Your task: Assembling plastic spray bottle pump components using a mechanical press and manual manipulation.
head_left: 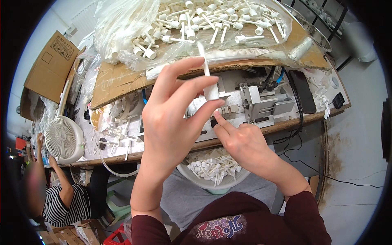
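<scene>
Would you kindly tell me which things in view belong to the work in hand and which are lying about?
Likely part of the work:
- white capped stick in left hand
- metal fixture beside right hand
- bowl of white pieces
- far heap

Probably incidental:
- black phone
- fan
- cardboard box

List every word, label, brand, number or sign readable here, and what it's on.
Maroon shirt: colourful lettering on the chest, which I won't transcribe.
Cardboard box: dark print and symbols, too small to read reliably.
Fan, phone, held white piece: no legible text.

Dark maroon top, grey trousers
</scene>
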{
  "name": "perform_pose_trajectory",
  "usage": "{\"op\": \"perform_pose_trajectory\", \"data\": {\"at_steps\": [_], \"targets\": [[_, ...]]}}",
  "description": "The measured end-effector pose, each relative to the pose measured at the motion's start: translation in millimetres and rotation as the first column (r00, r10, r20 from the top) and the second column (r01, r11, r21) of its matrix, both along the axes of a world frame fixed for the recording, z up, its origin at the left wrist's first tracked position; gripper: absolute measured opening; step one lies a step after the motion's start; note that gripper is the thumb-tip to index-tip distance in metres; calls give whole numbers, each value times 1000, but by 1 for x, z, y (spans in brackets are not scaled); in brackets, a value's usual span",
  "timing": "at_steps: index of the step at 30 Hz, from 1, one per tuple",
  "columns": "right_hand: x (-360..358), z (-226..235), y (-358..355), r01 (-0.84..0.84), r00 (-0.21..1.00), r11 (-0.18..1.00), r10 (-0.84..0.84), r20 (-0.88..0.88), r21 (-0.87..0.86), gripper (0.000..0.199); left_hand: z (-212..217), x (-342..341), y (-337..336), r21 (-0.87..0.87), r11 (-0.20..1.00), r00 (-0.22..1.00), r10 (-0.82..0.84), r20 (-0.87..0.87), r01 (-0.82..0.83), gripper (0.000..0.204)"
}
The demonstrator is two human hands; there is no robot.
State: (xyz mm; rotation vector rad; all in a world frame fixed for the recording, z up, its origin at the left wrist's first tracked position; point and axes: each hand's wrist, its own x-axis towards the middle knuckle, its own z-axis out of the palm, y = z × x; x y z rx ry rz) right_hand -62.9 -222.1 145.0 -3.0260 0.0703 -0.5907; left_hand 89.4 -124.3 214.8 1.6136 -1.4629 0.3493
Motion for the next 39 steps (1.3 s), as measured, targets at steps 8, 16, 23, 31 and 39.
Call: {"op": "perform_pose_trajectory", "data": {"at_steps": [8, 16, 23, 31, 39], "targets": [[17, 47, -27, -64, 998, 948, 65, 8, 312, 20, -14, -16, 44, 51, 999, 999, -8, -39, 10, 33], [156, 94, -142, 276, 929, 961, -264, 260, -7, 57, -47, -40, 59, 68, 997, 985, -34, -168, 46, 37], [223, 89, -166, 561, 824, 827, -552, -128, 45, 98, -68, -51, 62, 97, 992, 977, -62, -203, 83, 30], [197, 84, -166, 340, 930, 935, -319, -183, 98, 76, -83, -50, 61, 163, 983, 976, -43, -213, 79, 32], [146, 106, -155, 136, 941, 932, -15, -338, 337, 66, -97, -50, 53, 158, 984, 978, -55, -202, 88, 29]]}}
